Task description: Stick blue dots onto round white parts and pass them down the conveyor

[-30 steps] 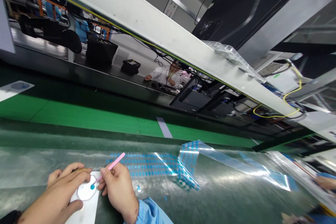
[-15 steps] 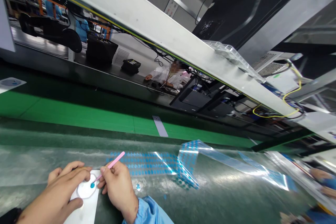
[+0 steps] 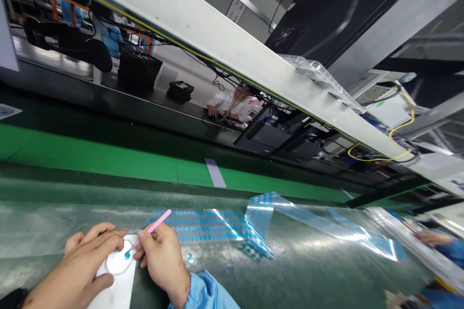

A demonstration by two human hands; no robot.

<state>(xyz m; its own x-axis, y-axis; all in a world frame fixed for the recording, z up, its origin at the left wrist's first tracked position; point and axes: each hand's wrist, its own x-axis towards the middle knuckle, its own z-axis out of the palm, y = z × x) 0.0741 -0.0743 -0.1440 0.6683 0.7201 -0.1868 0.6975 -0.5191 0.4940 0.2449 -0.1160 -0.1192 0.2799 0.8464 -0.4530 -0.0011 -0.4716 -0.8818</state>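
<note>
My left hand [image 3: 81,263] holds down a flat white panel [image 3: 121,289] at the bottom left, its fingers over the far edge and thumb on the near surface. On the panel is a white rounded disc-like area [image 3: 115,264] with a small blue dot [image 3: 127,255] near its right side. Pinched in my right hand [image 3: 164,257] are pink tweezers [image 3: 159,221], angled down so that their tip meets the blue dot. A clear film strip with rows of blue dots [image 3: 203,224] lies just past my right hand. One loose blue dot [image 3: 190,257] sits on the dark green table.
Beyond the table runs a bright green belt [image 3: 108,159] carrying a lilac-grey panel [image 3: 215,173]; another panel [image 3: 7,111] is at far left. The film [image 3: 319,222] folds and stretches right. Another person's hand [image 3: 431,236] shows at the right edge. A white beam [image 3: 217,38] crosses above.
Both panels on the green belt have shifted left. My hands stay almost in place; the blue dot under the tweezers' tip looks slightly changed in shape. The other person's hand at right has moved.
</note>
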